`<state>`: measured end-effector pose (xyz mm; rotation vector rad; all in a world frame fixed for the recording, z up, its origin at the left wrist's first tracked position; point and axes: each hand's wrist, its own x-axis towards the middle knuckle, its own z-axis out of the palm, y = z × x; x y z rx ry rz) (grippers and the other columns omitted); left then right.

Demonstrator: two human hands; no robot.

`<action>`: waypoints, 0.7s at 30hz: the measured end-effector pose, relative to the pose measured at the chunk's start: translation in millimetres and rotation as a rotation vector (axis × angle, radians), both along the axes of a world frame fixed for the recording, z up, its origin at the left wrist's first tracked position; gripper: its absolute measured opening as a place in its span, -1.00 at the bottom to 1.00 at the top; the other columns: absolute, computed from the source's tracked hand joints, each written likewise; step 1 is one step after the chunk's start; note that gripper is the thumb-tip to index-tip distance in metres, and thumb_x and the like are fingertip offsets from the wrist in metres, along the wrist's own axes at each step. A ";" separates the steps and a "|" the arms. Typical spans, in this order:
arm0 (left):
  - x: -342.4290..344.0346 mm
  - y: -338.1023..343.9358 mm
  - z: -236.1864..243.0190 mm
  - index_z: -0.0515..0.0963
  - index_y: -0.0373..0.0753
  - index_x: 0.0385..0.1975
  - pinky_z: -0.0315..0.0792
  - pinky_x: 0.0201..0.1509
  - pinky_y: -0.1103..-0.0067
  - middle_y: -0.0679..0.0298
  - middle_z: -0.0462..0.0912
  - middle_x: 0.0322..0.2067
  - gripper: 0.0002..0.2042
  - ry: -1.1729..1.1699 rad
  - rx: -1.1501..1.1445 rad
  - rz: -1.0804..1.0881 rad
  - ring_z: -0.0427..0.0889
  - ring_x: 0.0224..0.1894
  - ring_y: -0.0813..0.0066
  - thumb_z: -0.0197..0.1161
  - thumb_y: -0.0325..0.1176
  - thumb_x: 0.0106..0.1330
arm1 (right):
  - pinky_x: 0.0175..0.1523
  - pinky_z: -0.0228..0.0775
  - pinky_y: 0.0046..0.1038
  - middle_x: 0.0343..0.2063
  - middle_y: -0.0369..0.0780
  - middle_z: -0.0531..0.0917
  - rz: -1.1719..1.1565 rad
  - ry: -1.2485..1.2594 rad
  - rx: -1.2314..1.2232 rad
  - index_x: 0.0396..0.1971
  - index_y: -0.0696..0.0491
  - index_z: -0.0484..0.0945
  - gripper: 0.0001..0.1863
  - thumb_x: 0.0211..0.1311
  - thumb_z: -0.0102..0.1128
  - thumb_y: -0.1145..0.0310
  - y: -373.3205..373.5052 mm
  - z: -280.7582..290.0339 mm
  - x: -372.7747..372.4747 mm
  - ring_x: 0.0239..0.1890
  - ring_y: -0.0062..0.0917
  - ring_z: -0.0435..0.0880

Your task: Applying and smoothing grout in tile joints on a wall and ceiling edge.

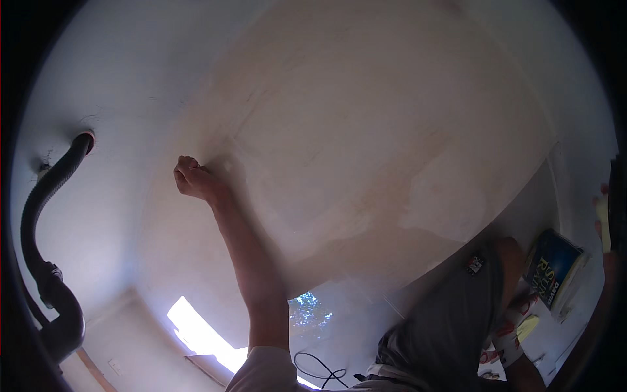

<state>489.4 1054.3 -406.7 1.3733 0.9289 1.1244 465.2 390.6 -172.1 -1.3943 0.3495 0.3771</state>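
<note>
A broad pale surface [366,98] with beige, smeared-looking patches fills most of the view. My left arm reaches up across it from the lower edge. At its end, my left hand [191,178] is closed into a fist close against the surface, left of the middle. Its curled fingers hide whatever may be inside. At the far right rim, my right hand [599,225] is only partly seen, with its fingers around a pale yellow block-like thing [605,224]. Next to that, a dark object [616,202] is cut off by the rim.
A black corrugated hose [40,196] enters a round hole in the white surface at left. Bent grey-clad legs [437,326] occupy the lower right. Beside them stands a dark blue printed container or book [555,271]. A thin black cord [323,369] loops near bright window light [202,333].
</note>
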 end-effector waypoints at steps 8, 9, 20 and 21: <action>-8.0 4.7 -2.1 0.32 -0.21 -0.68 0.04 -0.50 0.67 0.42 0.28 -0.64 -0.80 0.056 0.019 0.006 0.20 -0.56 0.68 0.11 -0.39 0.16 | 0.05 0.36 -0.50 -0.20 -0.30 0.52 0.466 -0.360 -0.522 0.08 0.16 0.38 -0.41 0.15 0.18 0.07 274.8 -143.6 263.7 -0.08 -0.60 0.50; -7.0 1.9 -3.8 0.33 -0.19 -0.65 0.02 -0.50 0.65 0.44 0.28 -0.62 -0.80 0.060 0.021 -0.025 0.20 -0.55 0.69 0.11 -0.35 0.18 | 0.01 0.38 -0.44 -0.24 -0.21 0.57 0.416 -0.517 -0.703 -0.08 0.18 0.49 -0.55 0.16 0.14 0.14 299.5 -143.8 286.4 -0.10 -0.49 0.55; -14.2 -0.6 4.5 0.33 -0.14 -0.64 0.02 -0.48 0.68 0.45 0.31 -0.59 -0.79 0.022 -0.060 -0.074 0.22 -0.51 0.72 0.08 -0.32 0.24 | -0.07 0.41 -0.24 -0.30 -0.02 0.61 0.665 -0.964 -0.472 -0.26 0.21 0.56 -0.76 0.05 0.10 0.45 516.6 -225.5 197.2 -0.23 -0.16 0.58; -12.2 -5.1 7.1 0.33 -0.14 -0.64 0.02 -0.48 0.68 0.46 0.31 -0.59 -0.79 0.034 -0.056 -0.068 0.22 -0.51 0.73 0.07 -0.33 0.25 | -0.11 0.43 -0.35 -0.24 -0.05 0.62 0.739 -0.909 -0.519 -0.16 0.18 0.54 -0.73 0.16 0.08 0.39 505.7 -206.1 207.3 -0.31 -0.28 0.60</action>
